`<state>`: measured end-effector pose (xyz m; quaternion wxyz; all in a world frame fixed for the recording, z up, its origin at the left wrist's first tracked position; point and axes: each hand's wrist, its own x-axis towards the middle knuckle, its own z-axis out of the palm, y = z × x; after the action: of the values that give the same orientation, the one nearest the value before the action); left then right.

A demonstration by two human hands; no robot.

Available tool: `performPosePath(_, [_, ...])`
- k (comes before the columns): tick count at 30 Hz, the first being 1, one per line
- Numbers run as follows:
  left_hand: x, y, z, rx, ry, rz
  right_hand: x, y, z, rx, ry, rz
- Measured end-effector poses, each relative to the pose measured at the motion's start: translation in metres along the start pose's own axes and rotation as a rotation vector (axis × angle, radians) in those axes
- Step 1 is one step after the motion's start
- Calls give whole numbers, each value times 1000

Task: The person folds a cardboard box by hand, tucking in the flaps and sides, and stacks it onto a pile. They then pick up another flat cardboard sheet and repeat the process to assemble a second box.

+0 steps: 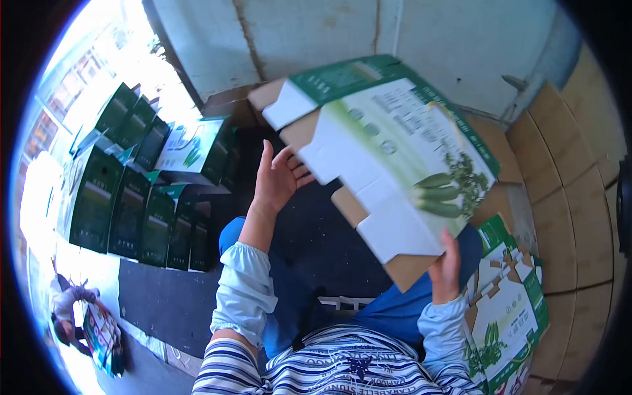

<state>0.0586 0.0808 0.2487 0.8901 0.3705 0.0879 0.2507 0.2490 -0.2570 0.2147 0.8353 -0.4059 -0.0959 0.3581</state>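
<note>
A partly unfolded cardboard carton [368, 158], printed green and white with long green vegetables, hangs tilted above my lap. My right hand [447, 263] is closed on its lower right edge, thumb on the printed side and the other fingers mostly hidden. At the carton's left flaps my left hand [280, 178] is open, thumb up and fingers spread, with fingertips right at the flap edge. Beside my right forearm lies a stack of flat cartons [503, 316] with the same print.
Formed green cartons [125, 204] stand in stacked rows on the left, one with a white printed face [191, 151] upward. Plain brown cardboard [553, 197] lines the right side. A person [72, 306] bends over printed cartons [104, 339] at the lower left. A pale wall [447, 39] rises ahead.
</note>
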Motion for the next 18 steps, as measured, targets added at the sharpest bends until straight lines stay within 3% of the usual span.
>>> performPosePath(1, [-3,6,25,-104,260,99,0,16,5,-19,-27,31])
performPosePath(4, [-14,17,-12,-68,439,107,-11,50,11,-12,-111,182])
performPosePath(8, [-32,25,-20,-3,380,88,-32,81,0,212,-107,459])
performPosePath(10, [-38,20,-22,46,481,53,-47,87,10,223,-24,559])
performPosePath(15, [-48,12,-28,53,502,30,-64,95,12,191,13,648])
performPosePath(18, [-48,17,-28,1,439,112,-63,86,18,241,-24,692])
